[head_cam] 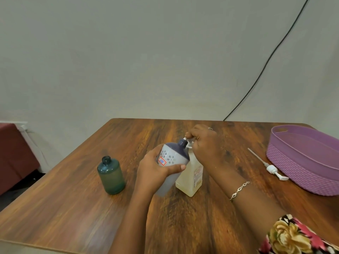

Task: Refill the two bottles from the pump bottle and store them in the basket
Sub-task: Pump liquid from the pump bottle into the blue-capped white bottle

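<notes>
Left grip (156, 171) clasps white bottle (172, 156); right grip (205, 143) seemingly pinches pump (189, 144) beside its mouth

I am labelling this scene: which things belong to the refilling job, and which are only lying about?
Job: white flowered bottle with dark blue top, clear pump bottle of yellowish liquid, open green translucent bottle, purple plastic basket, loose white pump with tube (likely a bottle's top).
Lying about: black cable, dark red furniture.

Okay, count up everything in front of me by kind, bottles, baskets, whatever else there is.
Bottles: 3 (green bottle, white bottle with blue top, pump bottle)
Loose pump head: 1
Basket: 1
Total: 5
</notes>
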`<state>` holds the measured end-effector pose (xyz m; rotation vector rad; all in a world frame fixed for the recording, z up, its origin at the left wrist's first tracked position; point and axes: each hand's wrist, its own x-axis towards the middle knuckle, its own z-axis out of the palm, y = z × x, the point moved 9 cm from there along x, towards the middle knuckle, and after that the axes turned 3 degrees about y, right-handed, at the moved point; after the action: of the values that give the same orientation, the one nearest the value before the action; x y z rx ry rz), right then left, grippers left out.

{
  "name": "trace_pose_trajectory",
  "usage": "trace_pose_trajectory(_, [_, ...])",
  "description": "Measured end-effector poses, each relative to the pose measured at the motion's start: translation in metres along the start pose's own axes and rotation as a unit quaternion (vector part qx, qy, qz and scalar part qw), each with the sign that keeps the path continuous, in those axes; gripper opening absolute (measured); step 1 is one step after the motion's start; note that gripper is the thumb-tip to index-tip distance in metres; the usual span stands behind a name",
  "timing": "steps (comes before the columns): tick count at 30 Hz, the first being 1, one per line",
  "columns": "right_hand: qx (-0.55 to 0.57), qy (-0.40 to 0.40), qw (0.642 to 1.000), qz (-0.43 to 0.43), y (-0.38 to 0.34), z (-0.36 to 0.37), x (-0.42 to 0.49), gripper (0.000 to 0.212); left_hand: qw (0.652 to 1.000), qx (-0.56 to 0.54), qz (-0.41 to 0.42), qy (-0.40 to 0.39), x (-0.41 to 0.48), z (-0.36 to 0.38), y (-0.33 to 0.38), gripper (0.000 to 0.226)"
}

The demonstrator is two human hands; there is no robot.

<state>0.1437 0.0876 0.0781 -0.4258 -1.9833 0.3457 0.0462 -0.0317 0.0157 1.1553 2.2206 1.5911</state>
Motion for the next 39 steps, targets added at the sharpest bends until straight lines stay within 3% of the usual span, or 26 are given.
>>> trace_pose_trajectory(5, [0.010, -0.003, 1.000, 0.006, -0.001, -0.002, 0.002, 0.017, 1.000, 0.007, -0.005, -0.004, 0.000, -0.001, -0.006, 0.062])
trace_pose_trajectory(13, [-0.038, 0.027, 0.998, -0.039, -0.013, -0.005, -0.005, 0.019, 1.000, -0.019, -0.006, -0.005, 0.001, 0.002, -0.003, 0.050])
trace_pose_trajectory(21, [0.020, 0.000, 1.000, 0.020, -0.003, -0.007, 0.010, 0.022, 1.000, -0.022, -0.004, 0.000, 0.000, -0.002, -0.001, 0.054])
trace_pose_trajectory(25, [-0.008, 0.028, 1.000, -0.011, -0.011, -0.009, 0.003, 0.018, 1.000, -0.020, -0.003, -0.004, 0.000, -0.003, 0.000, 0.048])
trace_pose_trajectory(39, [0.013, 0.024, 1.000, -0.002, -0.003, -0.008, 0.005, 0.016, 1.000, -0.001, -0.001, -0.010, 0.001, -0.004, 0.001, 0.067])
